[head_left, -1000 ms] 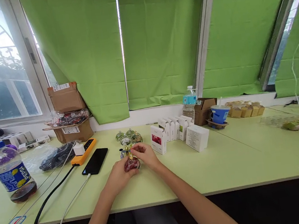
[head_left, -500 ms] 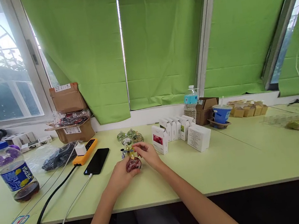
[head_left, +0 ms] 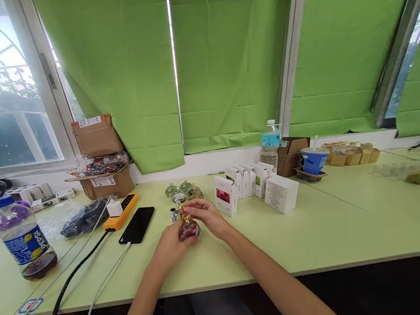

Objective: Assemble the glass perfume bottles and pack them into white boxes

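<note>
A round perfume bottle [head_left: 189, 230] with dark pinkish-red content and a gold top is in front of me at the table's middle. My left hand [head_left: 171, 244] is closed around its body from the left. From the right, my right hand [head_left: 205, 215] pinches the bottle's gold top between thumb and fingers, which partly hide it. Just behind stand small silver and gold caps [head_left: 173, 213], half covered by my hands. Farther back sits a cluster of round green-tinted glass bottles [head_left: 186, 188].
Several white boxes [head_left: 281, 194] stand to the right. On the left are a phone [head_left: 137, 225], an orange power strip [head_left: 117, 220], cables and a Pepsi bottle [head_left: 27, 246]. A water bottle [head_left: 269, 144], a blue cup [head_left: 313, 160] and cardboard boxes [head_left: 103, 162] stand toward the back.
My right fingers have come down slightly and closed more over the gold top of the bottle. The left hand keeps its hold, and the whole view has shifted a little.
</note>
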Motion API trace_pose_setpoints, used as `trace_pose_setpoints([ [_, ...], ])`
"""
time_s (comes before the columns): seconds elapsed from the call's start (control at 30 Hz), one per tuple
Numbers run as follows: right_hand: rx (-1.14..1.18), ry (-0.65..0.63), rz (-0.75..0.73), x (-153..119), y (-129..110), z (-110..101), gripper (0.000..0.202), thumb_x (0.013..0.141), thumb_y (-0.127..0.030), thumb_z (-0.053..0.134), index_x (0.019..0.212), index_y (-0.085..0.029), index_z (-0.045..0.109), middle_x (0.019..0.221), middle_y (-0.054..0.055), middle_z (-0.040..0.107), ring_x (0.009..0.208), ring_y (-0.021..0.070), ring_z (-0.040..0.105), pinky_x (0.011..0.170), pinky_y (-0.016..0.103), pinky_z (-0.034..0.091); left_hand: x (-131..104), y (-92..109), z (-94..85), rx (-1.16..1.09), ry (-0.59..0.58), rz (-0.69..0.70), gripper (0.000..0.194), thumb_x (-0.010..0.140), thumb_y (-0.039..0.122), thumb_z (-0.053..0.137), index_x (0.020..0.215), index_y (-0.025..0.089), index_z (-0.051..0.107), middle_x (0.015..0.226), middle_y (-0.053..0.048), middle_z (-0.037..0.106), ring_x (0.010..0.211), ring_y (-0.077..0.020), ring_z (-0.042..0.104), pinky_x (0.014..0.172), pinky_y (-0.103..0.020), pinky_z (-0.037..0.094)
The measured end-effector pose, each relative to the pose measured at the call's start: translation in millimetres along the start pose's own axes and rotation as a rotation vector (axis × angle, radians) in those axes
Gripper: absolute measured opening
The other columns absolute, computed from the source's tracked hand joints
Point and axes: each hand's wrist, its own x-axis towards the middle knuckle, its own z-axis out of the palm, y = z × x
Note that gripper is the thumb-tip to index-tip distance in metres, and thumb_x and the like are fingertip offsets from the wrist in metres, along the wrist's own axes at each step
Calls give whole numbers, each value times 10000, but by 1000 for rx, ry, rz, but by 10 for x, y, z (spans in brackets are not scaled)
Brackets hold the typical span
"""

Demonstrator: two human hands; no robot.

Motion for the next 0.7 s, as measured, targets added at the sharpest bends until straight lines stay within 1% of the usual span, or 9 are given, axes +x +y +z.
trace_pose_setpoints([
  [0.1,28,-47,30,8,10,-14,300,669,-359,858,890,-191,746,880,55,762,904,218,702,810,318,515,8,-8,8,-10,-6,-7,261,784,330,658,1008,200,628,947,-32,716,848,-225,633,722,-285,424],
  [0.23,32,-54,55,25,17,-68,289,646,-351,873,854,-196,744,857,34,752,831,186,690,777,305,505,13,-13,1,-5,-10,-14,382,775,341,669,1130,208,623,988,-41,722,875,-236,638,740,-295,436],
  [0.3,23,-66,60,28,6,-101,275,649,-345,872,837,-196,737,855,33,750,822,181,683,772,305,500,13,-7,-8,-1,-15,-16,415,771,343,674,1160,210,617,1009,-46,722,888,-240,639,750,-300,440],
  [0.5,-40,-131,49,19,-21,-144,254,675,-340,858,836,-183,737,889,51,752,868,196,680,834,339,501,4,18,-19,-8,-15,-11,417,780,331,664,1176,212,608,1011,-44,722,895,-235,639,769,-303,440],
  [0.7,-105,-158,28,-4,-36,-143,256,693,-352,846,862,-186,749,906,51,754,838,186,676,795,328,507,3,1,-10,-15,-12,20,375,794,317,650,1155,224,615,985,-31,718,867,-222,634,753,-297,441],
])
